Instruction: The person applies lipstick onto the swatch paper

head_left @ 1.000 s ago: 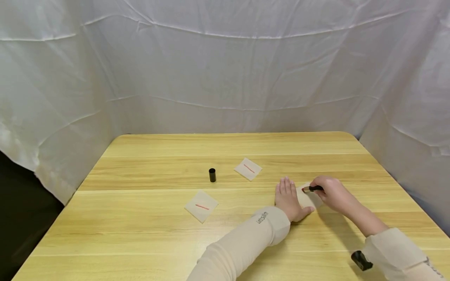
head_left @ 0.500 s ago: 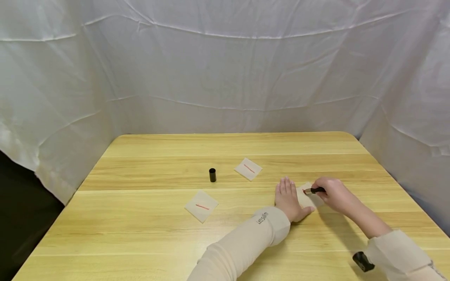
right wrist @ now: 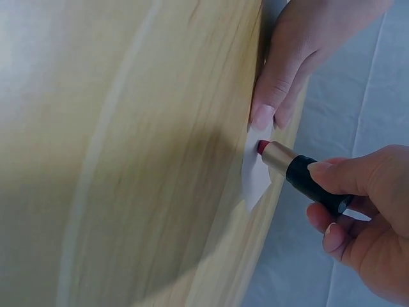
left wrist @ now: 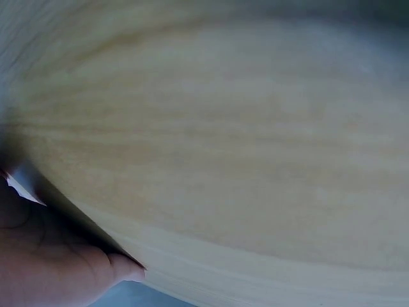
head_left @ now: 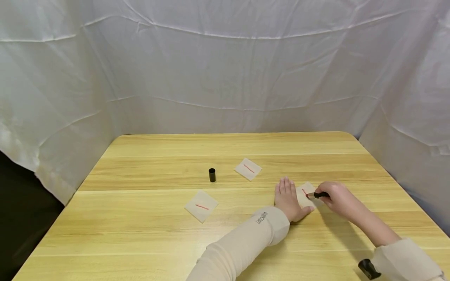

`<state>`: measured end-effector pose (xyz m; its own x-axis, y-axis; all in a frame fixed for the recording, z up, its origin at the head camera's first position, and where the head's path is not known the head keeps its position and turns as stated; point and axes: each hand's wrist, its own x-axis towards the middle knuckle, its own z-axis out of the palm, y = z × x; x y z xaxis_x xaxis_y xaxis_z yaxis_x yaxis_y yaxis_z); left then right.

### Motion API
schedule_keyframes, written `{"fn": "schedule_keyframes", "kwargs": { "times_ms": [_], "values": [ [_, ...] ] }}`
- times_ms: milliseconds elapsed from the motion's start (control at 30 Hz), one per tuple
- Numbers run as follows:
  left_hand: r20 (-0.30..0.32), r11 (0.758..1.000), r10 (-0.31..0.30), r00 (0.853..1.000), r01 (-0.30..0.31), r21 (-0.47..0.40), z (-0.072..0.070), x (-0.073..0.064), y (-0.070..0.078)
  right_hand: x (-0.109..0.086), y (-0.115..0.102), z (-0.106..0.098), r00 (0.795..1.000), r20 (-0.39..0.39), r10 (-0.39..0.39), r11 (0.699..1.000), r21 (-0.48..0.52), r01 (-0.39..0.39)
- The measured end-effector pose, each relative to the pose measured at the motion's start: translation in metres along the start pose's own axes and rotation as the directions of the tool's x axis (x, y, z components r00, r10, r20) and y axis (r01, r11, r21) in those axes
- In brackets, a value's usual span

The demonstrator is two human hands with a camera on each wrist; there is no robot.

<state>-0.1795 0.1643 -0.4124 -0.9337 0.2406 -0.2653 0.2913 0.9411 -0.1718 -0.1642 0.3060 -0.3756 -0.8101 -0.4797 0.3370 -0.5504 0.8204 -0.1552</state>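
Note:
In the head view my right hand [head_left: 341, 199] pinches a lipstick [head_left: 320, 194] between thumb and fingers. The right wrist view shows its black base, its gold-coloured tube and the red tip [right wrist: 262, 147] against a small white paper square [right wrist: 255, 179]. A short red line [head_left: 304, 191] runs along that paper behind the tip. My left hand [head_left: 289, 200] lies flat with fingers extended, over the left part of the paper, hiding it. The left wrist view catches only part of this hand [left wrist: 61, 265] and the wood surface.
Two more paper squares, one nearer [head_left: 202, 206] and one farther [head_left: 247, 169], lie to the left, each with a red line. A black lipstick cap [head_left: 212, 175] stands upright on the wooden table [head_left: 140, 234]. White cloth [head_left: 225, 70] hangs around the table's back and sides.
My right hand has drawn the lipstick toward me and slightly right over the paper, and the red line behind its tip has grown longer. The left hand stays in place.

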Motion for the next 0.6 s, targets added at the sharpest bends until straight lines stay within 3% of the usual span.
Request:
{"fn": "schedule_keyframes", "kwargs": {
  "times_ms": [233,600],
  "values": [
    [0.0,1.0,0.009,1.0,-0.009,-0.004,0.001,0.002,-0.001,-0.008,0.001,0.0,0.998,-0.055,-0.043,0.999,-0.017,0.042],
    [-0.002,1.0,0.001,1.0,-0.001,-0.002,0.002,0.002,0.0,-0.019,-0.004,-0.004,0.999,-0.033,-0.015,1.0,-0.026,0.015]
  ]
}}
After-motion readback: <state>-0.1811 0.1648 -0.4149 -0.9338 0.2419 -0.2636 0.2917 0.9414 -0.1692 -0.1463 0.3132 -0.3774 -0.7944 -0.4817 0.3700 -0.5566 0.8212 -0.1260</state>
